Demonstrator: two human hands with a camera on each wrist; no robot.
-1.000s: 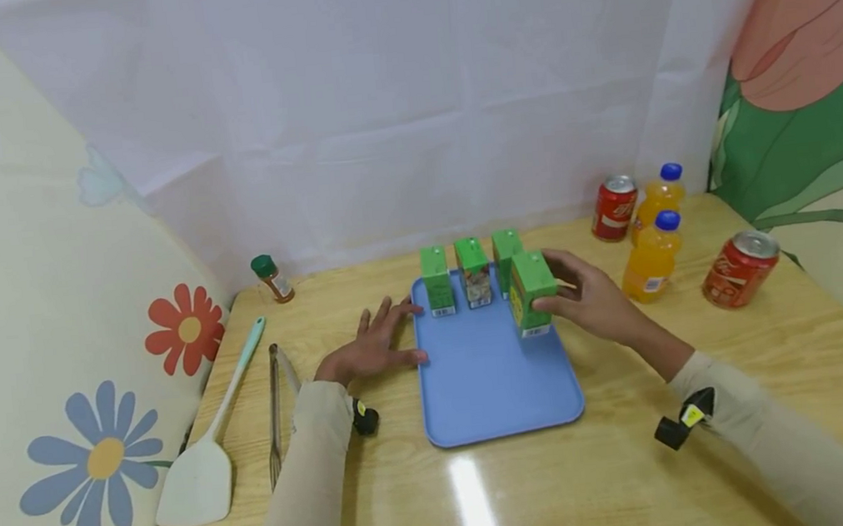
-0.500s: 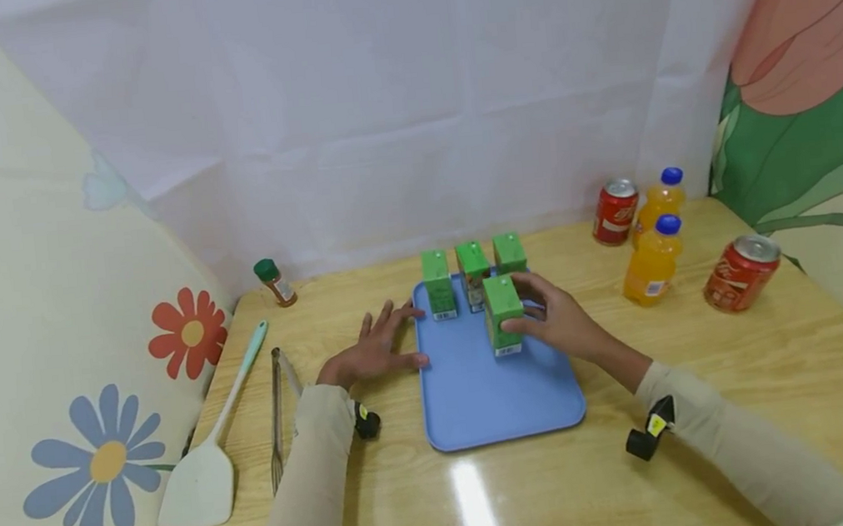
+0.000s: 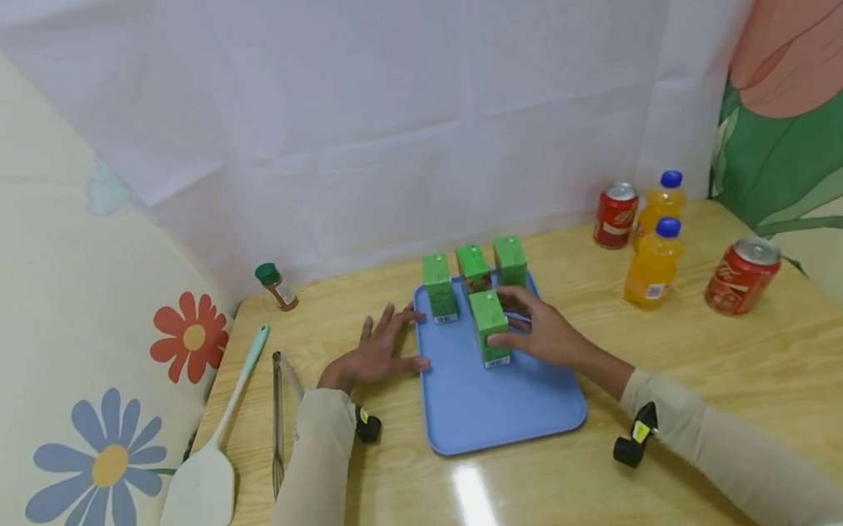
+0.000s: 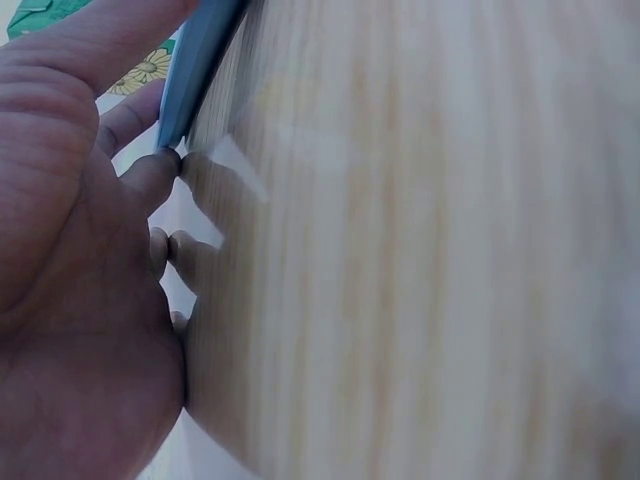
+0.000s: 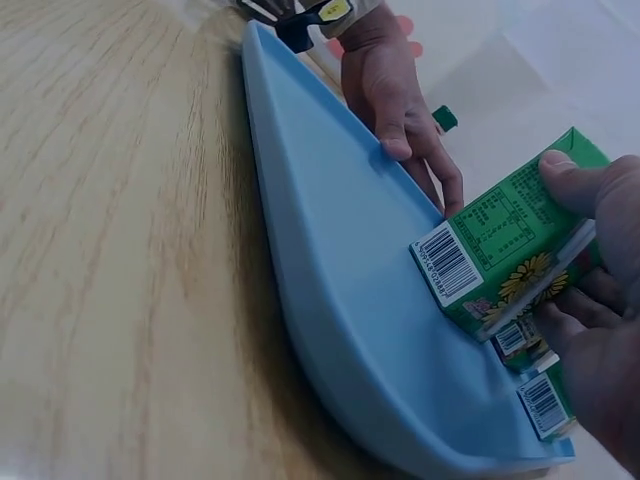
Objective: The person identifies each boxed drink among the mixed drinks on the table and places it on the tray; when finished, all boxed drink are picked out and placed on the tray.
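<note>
My right hand [image 3: 540,332] holds a green drink carton [image 3: 490,324] upright between thumb and fingers, over the middle of the blue tray [image 3: 506,414]. In the right wrist view this carton [image 5: 510,235] shows a barcode, yellow flowers and a straw along its side. Behind it, along the tray's far edge, stand a left carton [image 3: 439,286], a middle carton [image 3: 473,265] partly hidden by the held one, and a right carton [image 3: 511,262]. My left hand [image 3: 377,355] rests at the tray's left edge with fingers spread, thumb and index finger touching the rim.
On the right stand two red soda cans, one nearer [image 3: 742,277] and one farther [image 3: 615,214], and two orange drink bottles [image 3: 651,268]. To the left lie a white spatula [image 3: 199,487] and metal tongs [image 3: 277,422]. A green-capped spice jar [image 3: 276,288] is at the back left.
My right hand has carried the carton left and toward me, from the tray's right side to in front of the middle carton. My left hand stays at the rim.
</note>
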